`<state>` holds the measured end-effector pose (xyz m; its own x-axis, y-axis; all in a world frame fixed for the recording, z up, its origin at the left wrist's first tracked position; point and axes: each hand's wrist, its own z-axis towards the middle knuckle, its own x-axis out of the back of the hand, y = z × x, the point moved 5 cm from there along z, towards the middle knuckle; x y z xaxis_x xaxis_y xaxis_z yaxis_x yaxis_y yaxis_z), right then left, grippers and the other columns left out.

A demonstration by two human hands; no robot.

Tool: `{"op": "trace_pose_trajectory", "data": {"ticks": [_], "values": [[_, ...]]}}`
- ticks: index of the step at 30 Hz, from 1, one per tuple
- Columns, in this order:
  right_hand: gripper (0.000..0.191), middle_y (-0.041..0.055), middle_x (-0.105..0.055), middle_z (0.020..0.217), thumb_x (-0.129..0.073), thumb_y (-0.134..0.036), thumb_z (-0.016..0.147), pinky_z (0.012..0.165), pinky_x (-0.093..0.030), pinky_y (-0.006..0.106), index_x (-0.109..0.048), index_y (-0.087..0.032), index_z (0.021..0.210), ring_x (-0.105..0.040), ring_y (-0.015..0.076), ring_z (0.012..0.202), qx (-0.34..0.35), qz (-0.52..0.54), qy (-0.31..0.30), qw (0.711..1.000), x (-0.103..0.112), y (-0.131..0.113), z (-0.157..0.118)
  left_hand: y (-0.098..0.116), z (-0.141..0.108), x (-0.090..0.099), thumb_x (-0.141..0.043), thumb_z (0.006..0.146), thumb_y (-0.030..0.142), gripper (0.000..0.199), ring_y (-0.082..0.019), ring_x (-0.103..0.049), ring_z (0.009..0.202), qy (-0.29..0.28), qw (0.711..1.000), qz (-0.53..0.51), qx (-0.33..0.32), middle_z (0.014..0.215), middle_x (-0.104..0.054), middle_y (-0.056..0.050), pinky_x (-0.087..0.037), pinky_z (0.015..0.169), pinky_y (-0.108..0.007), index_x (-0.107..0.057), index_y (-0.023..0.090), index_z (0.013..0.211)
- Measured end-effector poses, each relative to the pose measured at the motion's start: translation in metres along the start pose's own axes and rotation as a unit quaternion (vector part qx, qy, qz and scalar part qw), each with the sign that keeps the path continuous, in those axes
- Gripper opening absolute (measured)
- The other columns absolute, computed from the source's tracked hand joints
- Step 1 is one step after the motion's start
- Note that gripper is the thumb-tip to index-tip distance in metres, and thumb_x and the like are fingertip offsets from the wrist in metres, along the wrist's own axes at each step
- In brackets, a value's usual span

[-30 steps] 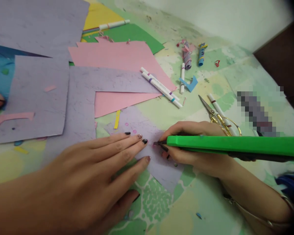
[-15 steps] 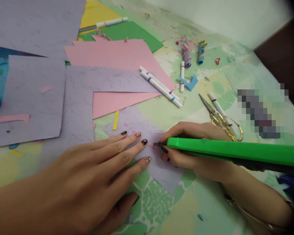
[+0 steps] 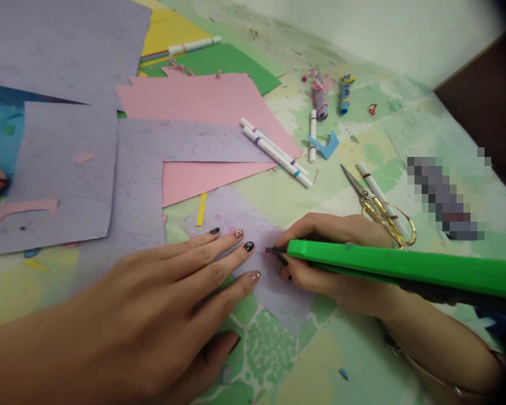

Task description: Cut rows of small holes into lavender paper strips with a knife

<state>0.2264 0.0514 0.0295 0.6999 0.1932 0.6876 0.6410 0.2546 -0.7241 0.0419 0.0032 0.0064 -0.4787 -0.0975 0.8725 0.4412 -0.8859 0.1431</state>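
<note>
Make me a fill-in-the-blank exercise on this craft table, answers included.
The left hand lies partly on the purple paper, palm facing ____.
The right hand grips a long tool with a ____ body.
The scissors have ____ handles.
Beside the purple roll is a second roll, mainly ____.
Missing words: down; green; gold; blue.

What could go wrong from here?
The long bright-green tool with a dark tip in the right hand might slip into the left hand, its fingertips close by. Metal scissors with gold-coloured handles lie beside the right hand and could get knocked.
</note>
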Motion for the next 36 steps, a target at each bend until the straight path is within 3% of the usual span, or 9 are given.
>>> {"op": "trace_pose_trajectory", "data": {"ticks": [6, 11, 22, 26, 31, 36], "values": [[0.009, -0.0027, -0.075, 0.065, -0.069, -0.012, 0.073, 0.054, -0.053, 0.018, -0.072, -0.02, 0.077, -0.07, 0.0114, 0.056, -0.05, 0.057, -0.023, 0.997, -0.002, 0.009, -0.003, 0.001, -0.001, 0.0, -0.058, 0.089, 0.032, 0.037, -0.025, -0.054, 0.135, 0.008, 1.0, 0.005, -0.008, 0.135, -0.066, -0.009, -0.044, 0.117, -0.038, -0.069, 0.017, 0.121], [0.008, -0.0021, -0.076, 0.068, -0.069, -0.015, 0.075, 0.057, -0.055, 0.019, -0.072, -0.021, 0.08, -0.07, 0.0119, 0.06, -0.051, 0.086, -0.036, 0.994, -0.004, 0.014, -0.004, 0.0, -0.004, 0.0, -0.059, 0.088, 0.032, 0.037, -0.024, -0.054, 0.135, 0.008, 1.0, -0.001, 0.002, 0.136, -0.066, -0.008, -0.043, 0.118, -0.039, -0.069, 0.018, 0.121], [0.015, -0.0048, -0.073, 0.059, -0.067, -0.007, 0.068, 0.046, -0.046, 0.016, -0.07, -0.021, 0.072, -0.065, 0.0089, 0.05, -0.018, 0.0, -0.006, 1.0, -0.001, 0.002, -0.002, 0.001, -0.002, 0.0, -0.058, 0.09, 0.034, 0.038, -0.022, -0.05, 0.139, 0.013, 1.0, 0.007, 0.002, 0.137, -0.065, -0.008, -0.039, 0.12, -0.036, -0.068, 0.018, 0.123], [0.013, -0.006, -0.072, 0.06, -0.067, -0.008, 0.068, 0.048, -0.045, 0.014, -0.071, -0.02, 0.072, -0.064, 0.0069, 0.05, 0.0, 0.0, -0.002, 1.0, -0.001, 0.001, -0.001, 0.001, -0.002, 0.0, -0.057, 0.09, 0.033, 0.038, -0.023, -0.053, 0.136, 0.009, 1.0, 0.009, 0.004, 0.135, -0.067, -0.008, -0.044, 0.116, -0.037, -0.068, 0.017, 0.123], [0.012, -0.0051, -0.073, 0.059, -0.066, -0.009, 0.068, 0.048, -0.046, 0.016, -0.071, -0.02, 0.071, -0.065, 0.0083, 0.05, -0.015, -0.004, -0.004, 1.0, -0.001, 0.002, -0.001, 0.001, -0.001, -0.001, -0.057, 0.089, 0.032, 0.039, -0.022, -0.053, 0.136, 0.013, 1.0, 0.007, 0.002, 0.134, -0.067, -0.008, -0.04, 0.119, -0.035, -0.068, 0.016, 0.124], [0.015, -0.0054, -0.072, 0.058, -0.068, -0.007, 0.065, 0.047, -0.045, 0.015, -0.072, -0.021, 0.068, -0.063, 0.0076, 0.048, 0.015, -0.032, 0.018, 0.999, 0.002, -0.003, -0.002, 0.001, -0.002, -0.002, -0.057, 0.09, 0.033, 0.038, -0.023, -0.053, 0.136, 0.007, 1.0, 0.009, 0.002, 0.136, -0.066, -0.008, -0.04, 0.119, -0.036, -0.069, 0.017, 0.123]]}}
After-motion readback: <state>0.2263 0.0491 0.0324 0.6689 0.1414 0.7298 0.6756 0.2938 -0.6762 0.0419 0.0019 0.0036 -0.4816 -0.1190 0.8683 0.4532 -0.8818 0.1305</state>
